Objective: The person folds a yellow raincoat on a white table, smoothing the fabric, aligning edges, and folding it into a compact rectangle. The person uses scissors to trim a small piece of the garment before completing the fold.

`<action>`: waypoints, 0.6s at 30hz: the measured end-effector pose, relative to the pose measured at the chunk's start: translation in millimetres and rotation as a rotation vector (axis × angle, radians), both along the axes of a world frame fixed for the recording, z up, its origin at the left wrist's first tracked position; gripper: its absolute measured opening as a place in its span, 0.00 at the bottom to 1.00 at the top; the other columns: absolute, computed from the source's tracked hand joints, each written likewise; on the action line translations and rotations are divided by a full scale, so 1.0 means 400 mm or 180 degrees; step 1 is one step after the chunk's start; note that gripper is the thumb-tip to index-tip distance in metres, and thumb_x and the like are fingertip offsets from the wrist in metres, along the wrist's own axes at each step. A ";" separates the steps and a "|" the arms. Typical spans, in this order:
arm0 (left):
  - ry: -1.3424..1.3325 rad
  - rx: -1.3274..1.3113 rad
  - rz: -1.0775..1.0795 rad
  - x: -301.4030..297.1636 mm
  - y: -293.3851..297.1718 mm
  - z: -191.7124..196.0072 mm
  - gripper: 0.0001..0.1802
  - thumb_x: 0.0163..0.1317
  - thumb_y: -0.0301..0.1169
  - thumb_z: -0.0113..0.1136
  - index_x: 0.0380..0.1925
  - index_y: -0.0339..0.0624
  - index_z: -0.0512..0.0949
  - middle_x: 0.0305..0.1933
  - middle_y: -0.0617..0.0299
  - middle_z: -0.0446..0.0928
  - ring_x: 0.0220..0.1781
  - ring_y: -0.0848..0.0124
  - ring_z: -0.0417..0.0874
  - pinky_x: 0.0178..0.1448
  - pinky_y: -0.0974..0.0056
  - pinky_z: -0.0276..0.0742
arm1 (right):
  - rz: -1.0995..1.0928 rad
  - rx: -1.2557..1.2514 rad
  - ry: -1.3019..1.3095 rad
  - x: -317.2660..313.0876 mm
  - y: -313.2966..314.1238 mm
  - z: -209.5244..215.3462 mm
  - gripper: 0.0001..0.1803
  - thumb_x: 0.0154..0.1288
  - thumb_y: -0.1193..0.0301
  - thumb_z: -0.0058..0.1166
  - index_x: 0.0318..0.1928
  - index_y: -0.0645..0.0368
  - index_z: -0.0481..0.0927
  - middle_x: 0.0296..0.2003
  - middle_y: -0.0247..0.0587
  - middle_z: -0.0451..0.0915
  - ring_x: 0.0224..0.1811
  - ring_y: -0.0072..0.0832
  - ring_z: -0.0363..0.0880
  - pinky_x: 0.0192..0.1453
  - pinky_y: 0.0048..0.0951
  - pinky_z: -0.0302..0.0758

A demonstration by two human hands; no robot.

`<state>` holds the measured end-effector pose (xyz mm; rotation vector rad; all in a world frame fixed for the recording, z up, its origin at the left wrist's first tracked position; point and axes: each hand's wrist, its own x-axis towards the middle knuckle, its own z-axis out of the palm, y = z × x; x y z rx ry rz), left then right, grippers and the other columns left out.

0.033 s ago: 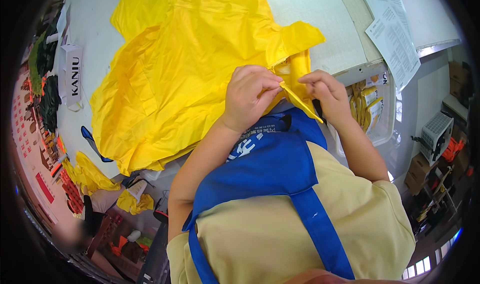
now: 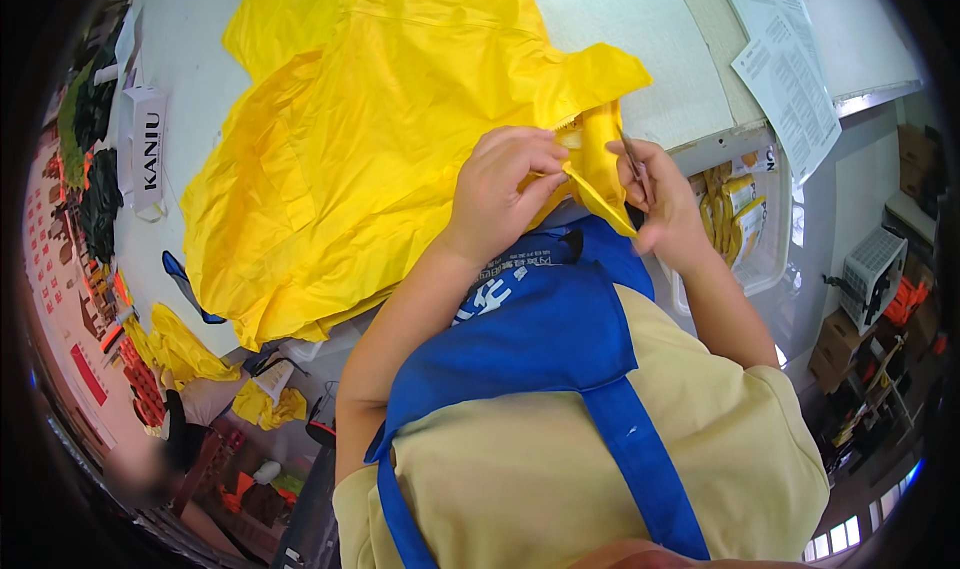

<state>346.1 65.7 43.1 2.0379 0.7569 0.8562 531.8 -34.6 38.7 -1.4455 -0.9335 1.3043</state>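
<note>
A yellow coat (image 2: 370,149) of smooth, creased fabric spreads over the table. My left hand (image 2: 505,184) is closed in a pinch on the coat's edge, beside a short stretch of zipper (image 2: 565,125). Just right of it, my right hand (image 2: 668,209) grips a small dark metal tool that looks like thread snips (image 2: 638,164), pointing up and away from me. The snips are close to the folded yellow edge (image 2: 605,199); whether they touch it I cannot tell.
The pale table (image 2: 675,89) carries printed sheets (image 2: 785,59) at the right and a white box strip (image 2: 148,154) at the left. Below its right edge stands a white bin (image 2: 770,259) with yellow packages. A person (image 2: 180,429) works at the lower left near yellow garments.
My right hand has turned and opened out slightly, so the snips now show in it. The yellow flap's lower tip has shifted a little. My left hand stays nearly in place.
</note>
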 end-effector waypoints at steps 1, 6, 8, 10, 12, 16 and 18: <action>0.0189 -0.0358 -0.0086 -0.001 0.002 0.003 0.08 0.49 0.19 0.64 0.27 0.40 0.76 0.33 0.60 0.82 0.43 0.65 0.81 0.44 0.66 0.77 | -0.0009 0.0100 -0.0389 -0.021 0.002 0.053 0.10 0.63 0.74 0.52 0.43 0.63 0.77 0.33 0.36 0.78 0.35 0.20 0.74 0.41 0.21 0.72; 0.0709 -0.2256 -0.0311 0.002 0.029 0.056 0.12 0.57 0.23 0.61 0.39 0.41 0.70 0.35 0.60 0.82 0.44 0.73 0.80 0.45 0.69 0.75 | -0.0009 -0.0275 -0.0644 0.057 0.045 -0.015 0.11 0.58 0.74 0.59 0.41 0.63 0.74 0.32 0.35 0.76 0.37 0.19 0.73 0.45 0.22 0.71; 0.0576 -0.2556 -0.0479 0.002 0.037 0.042 0.14 0.58 0.24 0.60 0.42 0.41 0.67 0.35 0.59 0.81 0.42 0.75 0.79 0.45 0.72 0.73 | 0.0165 -0.0225 -0.0727 0.060 0.058 -0.035 0.13 0.59 0.73 0.59 0.43 0.63 0.74 0.33 0.38 0.77 0.37 0.22 0.74 0.45 0.23 0.71; 0.0409 -0.2847 -0.0478 0.000 0.039 0.028 0.15 0.59 0.25 0.60 0.43 0.42 0.66 0.35 0.60 0.80 0.40 0.76 0.78 0.44 0.73 0.72 | 0.0303 -0.0006 -0.1120 0.036 0.069 -0.015 0.13 0.59 0.73 0.58 0.44 0.63 0.74 0.34 0.40 0.77 0.36 0.24 0.73 0.44 0.24 0.71; 0.0187 -0.3149 -0.0285 -0.003 0.037 0.017 0.14 0.59 0.24 0.60 0.42 0.42 0.66 0.34 0.60 0.79 0.37 0.76 0.77 0.43 0.74 0.71 | -0.0326 0.0416 -0.1682 0.021 0.064 0.020 0.16 0.58 0.73 0.58 0.47 0.62 0.75 0.34 0.43 0.76 0.35 0.27 0.75 0.42 0.26 0.72; 0.0086 -0.3452 -0.0099 -0.001 0.036 0.022 0.13 0.59 0.24 0.60 0.41 0.43 0.66 0.34 0.61 0.77 0.35 0.78 0.75 0.41 0.74 0.70 | -0.0111 0.1130 -0.2490 0.029 0.007 0.103 0.17 0.52 0.73 0.63 0.44 0.61 0.78 0.32 0.41 0.77 0.33 0.32 0.78 0.35 0.29 0.74; -0.0004 -0.3515 -0.0097 0.005 0.037 0.019 0.13 0.60 0.24 0.60 0.40 0.43 0.66 0.33 0.61 0.76 0.35 0.78 0.75 0.40 0.74 0.70 | 0.0097 0.1170 -0.2549 0.000 -0.004 0.107 0.17 0.50 0.74 0.65 0.42 0.61 0.79 0.32 0.41 0.78 0.32 0.33 0.78 0.33 0.29 0.74</action>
